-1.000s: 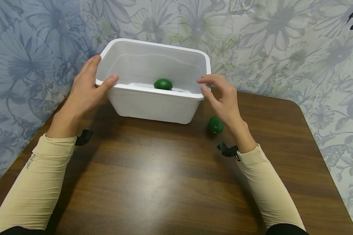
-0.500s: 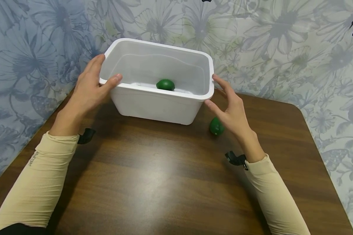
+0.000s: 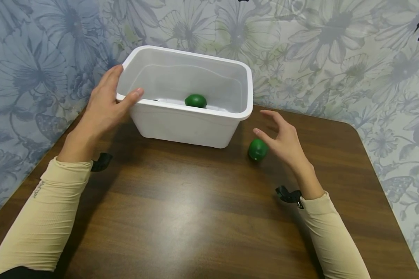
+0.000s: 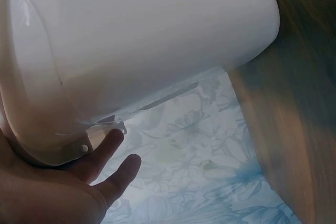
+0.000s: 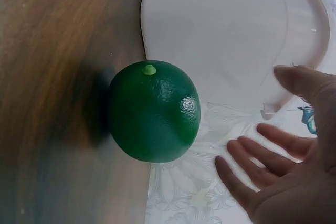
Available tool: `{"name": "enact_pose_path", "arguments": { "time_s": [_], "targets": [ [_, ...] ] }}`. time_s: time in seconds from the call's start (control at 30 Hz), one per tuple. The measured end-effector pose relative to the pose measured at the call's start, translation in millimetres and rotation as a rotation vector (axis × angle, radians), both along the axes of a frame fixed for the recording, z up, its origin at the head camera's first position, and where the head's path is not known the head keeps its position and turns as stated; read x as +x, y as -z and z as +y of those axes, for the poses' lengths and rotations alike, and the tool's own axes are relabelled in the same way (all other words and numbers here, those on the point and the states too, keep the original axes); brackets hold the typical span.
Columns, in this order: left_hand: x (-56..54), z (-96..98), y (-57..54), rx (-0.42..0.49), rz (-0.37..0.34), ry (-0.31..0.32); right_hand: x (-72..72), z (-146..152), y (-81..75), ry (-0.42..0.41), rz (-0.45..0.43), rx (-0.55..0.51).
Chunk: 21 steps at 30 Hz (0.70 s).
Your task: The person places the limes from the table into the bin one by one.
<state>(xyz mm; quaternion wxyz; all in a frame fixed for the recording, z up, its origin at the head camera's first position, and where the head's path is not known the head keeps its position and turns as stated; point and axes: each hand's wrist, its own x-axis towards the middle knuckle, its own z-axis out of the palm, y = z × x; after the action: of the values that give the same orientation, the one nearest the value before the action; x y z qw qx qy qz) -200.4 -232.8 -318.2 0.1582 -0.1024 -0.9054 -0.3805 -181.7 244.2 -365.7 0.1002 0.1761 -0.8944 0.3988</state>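
A white plastic bin stands at the back of the table, with a green lime inside on its floor. My left hand rests on the bin's left front corner, thumb along the front rim. In the left wrist view its straight fingers stick out past the rim. Another lime lies on the table just right of the bin, its pale stem end showing in the right wrist view. Beside and over that lime, my right hand holds nothing, thumb and fingers spread apart.
The brown wooden table has a rounded far right corner. Floral wallpaper rises right behind the bin and along the left side. A dark strap sits at the right wrist.
My right hand has let go of the bin's right rim and moved right and toward me, close to the lime on the table. My left hand stays on the bin.
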Motion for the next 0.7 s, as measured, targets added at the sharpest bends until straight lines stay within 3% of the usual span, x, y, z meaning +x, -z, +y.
{"name": "enact_pose_path", "arguments": {
  "time_s": [0.33, 0.5, 0.7],
  "targets": [
    [3.7, 1.4, 0.6, 0.008, 0.005, 0.0, 4.1, 11, 15.4, -0.049, -0.254, 0.152],
    [8.1, 3.7, 0.5, 0.013, 0.008, -0.004, 8.0, 17, 21.0, -0.076, -0.316, 0.202],
    [12.9, 6.3, 0.5, 0.012, 0.008, -0.016, 10.9, 22, 26.1, -0.099, -0.314, 0.234]
  ]
}}
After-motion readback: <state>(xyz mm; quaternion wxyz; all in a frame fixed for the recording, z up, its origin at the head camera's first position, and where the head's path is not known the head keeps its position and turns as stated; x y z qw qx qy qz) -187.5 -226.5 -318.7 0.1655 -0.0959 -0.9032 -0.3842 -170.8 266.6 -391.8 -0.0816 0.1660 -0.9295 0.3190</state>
